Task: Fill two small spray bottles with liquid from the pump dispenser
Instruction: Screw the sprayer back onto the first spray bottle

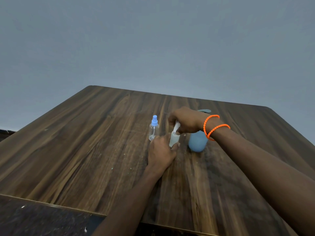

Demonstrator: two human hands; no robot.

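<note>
Grasped low down by the left hand (161, 150) is a small clear spray bottle (174, 139), stood on the wooden table (85, 150); its white top (177, 127) is pinched by the right hand (185, 120), whose wrist is ringed by orange bands (215, 126); just left, a second clear bottle with a blue sprayer (154, 129) is set upright; just right, a blue pump dispenser (197, 142) is partly hidden by that wrist; no writing can be read on any of them.

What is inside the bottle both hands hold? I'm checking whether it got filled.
The white-capped bottle looks cloudy-pale, perhaps holding liquid; left hand and right hand cover its base and cap, hiding the level.
</note>
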